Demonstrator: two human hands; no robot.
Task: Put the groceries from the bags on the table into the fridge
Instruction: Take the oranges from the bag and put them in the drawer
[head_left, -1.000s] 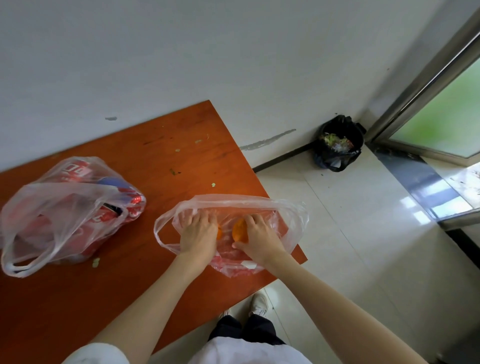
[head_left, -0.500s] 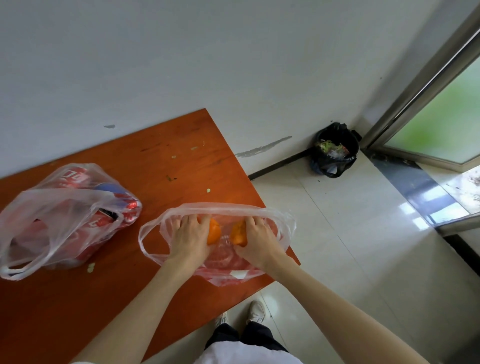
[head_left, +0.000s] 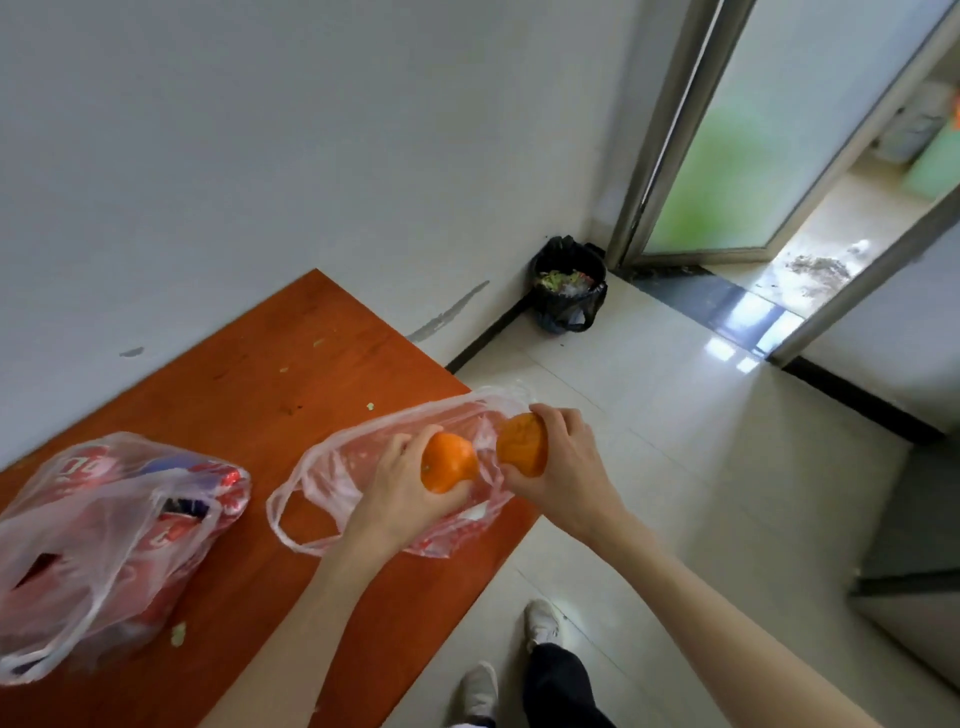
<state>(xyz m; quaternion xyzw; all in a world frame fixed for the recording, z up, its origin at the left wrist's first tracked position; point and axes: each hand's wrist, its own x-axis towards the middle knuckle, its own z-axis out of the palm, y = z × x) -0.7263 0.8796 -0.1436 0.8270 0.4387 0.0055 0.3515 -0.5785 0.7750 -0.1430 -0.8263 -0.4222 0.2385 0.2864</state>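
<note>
I have 1 round orange fruit (head_left: 448, 462) wrapped in my left hand (head_left: 402, 486) and a 2nd, slightly darker orange fruit (head_left: 522, 444) clasped in my right hand (head_left: 569, 462), both held just above the mouth of the thin clear plastic bag (head_left: 363, 457) at the corner of the reddish-brown wooden table (head_left: 270, 389). Each grip is full and closed around its fruit, fingers curled over the top. The 2 fruits sit close together, not quite touching. A 2nd clear plastic bag holding red packages (head_left: 114, 525) lies well apart to the left, untouched. The grey cabinet at the right edge (head_left: 919, 561) may be the fridge, though I cannot tell. To do this lift well, I judge I should raise both fruits straight up clear of the bag's loose film so it does not drag off the table edge, then turn right with wrists level
</note>
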